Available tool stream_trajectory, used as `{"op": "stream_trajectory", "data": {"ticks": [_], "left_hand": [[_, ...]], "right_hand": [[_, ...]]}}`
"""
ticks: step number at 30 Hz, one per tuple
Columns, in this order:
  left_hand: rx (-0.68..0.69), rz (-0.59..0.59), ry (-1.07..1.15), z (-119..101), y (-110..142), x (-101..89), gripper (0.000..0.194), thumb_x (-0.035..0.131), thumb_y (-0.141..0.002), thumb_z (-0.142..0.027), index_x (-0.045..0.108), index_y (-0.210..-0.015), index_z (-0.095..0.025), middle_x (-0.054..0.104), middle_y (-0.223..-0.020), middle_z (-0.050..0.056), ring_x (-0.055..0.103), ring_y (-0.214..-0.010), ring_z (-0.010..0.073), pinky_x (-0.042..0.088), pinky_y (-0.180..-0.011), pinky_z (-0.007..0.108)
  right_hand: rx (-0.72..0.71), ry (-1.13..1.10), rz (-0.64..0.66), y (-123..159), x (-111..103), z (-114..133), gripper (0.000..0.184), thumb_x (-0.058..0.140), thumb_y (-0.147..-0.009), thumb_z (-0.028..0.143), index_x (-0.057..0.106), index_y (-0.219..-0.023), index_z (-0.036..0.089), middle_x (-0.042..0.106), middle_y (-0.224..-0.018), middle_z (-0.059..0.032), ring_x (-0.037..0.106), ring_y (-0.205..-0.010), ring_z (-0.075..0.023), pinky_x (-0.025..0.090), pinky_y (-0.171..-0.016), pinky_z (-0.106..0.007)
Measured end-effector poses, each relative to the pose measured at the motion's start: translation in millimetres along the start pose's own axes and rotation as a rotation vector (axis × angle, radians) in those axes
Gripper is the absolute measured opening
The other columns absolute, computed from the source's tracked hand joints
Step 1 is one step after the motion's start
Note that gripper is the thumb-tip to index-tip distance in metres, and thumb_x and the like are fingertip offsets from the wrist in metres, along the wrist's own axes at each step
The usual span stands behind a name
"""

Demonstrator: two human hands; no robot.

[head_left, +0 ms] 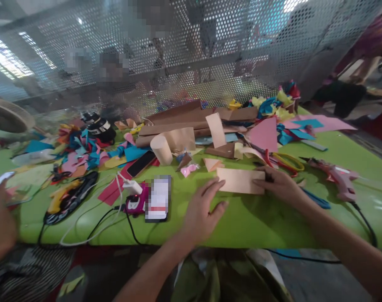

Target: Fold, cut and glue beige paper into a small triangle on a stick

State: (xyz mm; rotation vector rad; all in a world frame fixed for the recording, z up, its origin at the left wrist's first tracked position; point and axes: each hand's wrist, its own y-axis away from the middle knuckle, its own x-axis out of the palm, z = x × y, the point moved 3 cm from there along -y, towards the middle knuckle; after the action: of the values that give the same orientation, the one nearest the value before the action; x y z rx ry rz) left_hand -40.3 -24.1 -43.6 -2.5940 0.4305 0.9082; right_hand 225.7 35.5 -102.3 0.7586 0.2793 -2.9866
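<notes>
A beige rectangular strip of paper [241, 181] is held level above the green table [191, 228]. My right hand [280, 186] pinches its right end, thumb on the near face and fingers behind. At the left end, the fingertips of my left hand [203, 209] touch the strip's edge, while the left thumb stands apart below it. Just beyond lie a small peach paper piece [212, 164] and a pink wrapped bit [189, 169]. A curled beige paper roll [162, 150] stands farther back on the left.
To the right are a pink glue gun [341, 180], yellow-and-red-handled scissors [287, 162] and blue scraps. Leftward lie a phone [158, 199], a magenta power adapter [136, 201] with cables, and a yellow glue gun [63, 195]. Another person's hand [2, 218] is at far left.
</notes>
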Motion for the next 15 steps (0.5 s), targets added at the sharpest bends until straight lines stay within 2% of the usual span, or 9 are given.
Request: {"op": "stream_trajectory", "data": {"ticks": [3, 5, 7, 9, 11, 13, 15], "left_hand": [[-0.216, 0.026, 0.378, 8.0, -21.6, 12.1, 0.040, 0.055, -0.095, -0.037, 0.057, -0.132, -0.021, 0.067, -0.125, 0.012, 0.065, -0.109, 0.0229, 0.054, -0.089, 0.038], [-0.358, 0.096, 0.633, 13.3, -33.8, 22.3, 0.041, 0.058, -0.093, -0.042, 0.059, -0.125, -0.016, 0.070, -0.116, 0.013, 0.068, -0.098, 0.0208, 0.053, -0.082, 0.033], [-0.445, 0.151, 0.855, 15.7, -45.8, 29.2, 0.046, 0.061, -0.092, -0.048, 0.058, -0.124, -0.014, 0.070, -0.117, 0.015, 0.069, -0.097, 0.0207, 0.051, -0.080, 0.032], [-0.477, 0.118, 1.045, 16.8, -58.5, 30.4, 0.055, 0.066, -0.087, -0.053, 0.057, -0.126, -0.016, 0.069, -0.121, 0.016, 0.069, -0.102, 0.0216, 0.050, -0.082, 0.032], [-0.469, 0.020, 1.186, 18.4, -70.9, 27.6, 0.060, 0.073, -0.080, -0.056, 0.059, -0.123, -0.017, 0.070, -0.121, 0.014, 0.068, -0.106, 0.0224, 0.050, -0.084, 0.032], [-0.449, -0.078, 1.258, 22.0, -80.7, 24.5, 0.059, 0.077, -0.074, -0.057, 0.064, -0.114, -0.017, 0.071, -0.118, 0.013, 0.068, -0.106, 0.0237, 0.050, -0.087, 0.034], [-0.447, -0.178, 1.277, 28.9, -86.6, 23.1, 0.053, 0.080, -0.072, -0.054, 0.068, -0.106, -0.015, 0.072, -0.114, 0.013, 0.068, -0.104, 0.0248, 0.051, -0.090, 0.037]], "right_hand": [[0.033, -0.069, 0.003, -17.1, -3.8, -3.0, 0.031, 0.068, -0.082, 0.049, 0.066, -0.087, 0.018, 0.071, -0.071, -0.0058, 0.066, -0.062, -0.0215, 0.052, -0.055, -0.032], [0.063, -0.149, -0.043, -24.1, -0.9, 6.6, 0.032, 0.070, -0.080, 0.051, 0.064, -0.082, 0.020, 0.069, -0.068, -0.0035, 0.064, -0.059, -0.0206, 0.051, -0.053, -0.032], [0.051, -0.227, -0.147, -29.3, 3.1, 25.0, 0.028, 0.070, -0.080, 0.048, 0.064, -0.084, 0.021, 0.069, -0.070, -0.0017, 0.063, -0.059, -0.0198, 0.050, -0.054, -0.032], [-0.082, -0.164, -0.269, -33.2, 6.7, 50.5, 0.019, 0.068, -0.083, 0.042, 0.066, -0.085, 0.023, 0.069, -0.076, -0.0021, 0.064, -0.066, -0.0205, 0.050, -0.059, -0.033], [-0.285, 0.023, -0.334, -35.3, 12.8, 76.1, 0.009, 0.066, -0.086, 0.034, 0.068, -0.085, 0.025, 0.071, -0.083, -0.0039, 0.066, -0.078, -0.0229, 0.050, -0.069, -0.037], [-0.484, 0.220, -0.326, -35.3, 22.4, 93.6, 0.007, 0.063, -0.088, 0.027, 0.069, -0.084, 0.025, 0.072, -0.083, -0.0043, 0.066, -0.082, -0.0242, 0.048, -0.075, -0.040], [-0.620, 0.350, -0.287, -33.6, 32.3, 99.3, 0.011, 0.061, -0.089, 0.022, 0.070, -0.087, 0.025, 0.073, -0.084, -0.0044, 0.065, -0.082, -0.0241, 0.046, -0.076, -0.041]]}}
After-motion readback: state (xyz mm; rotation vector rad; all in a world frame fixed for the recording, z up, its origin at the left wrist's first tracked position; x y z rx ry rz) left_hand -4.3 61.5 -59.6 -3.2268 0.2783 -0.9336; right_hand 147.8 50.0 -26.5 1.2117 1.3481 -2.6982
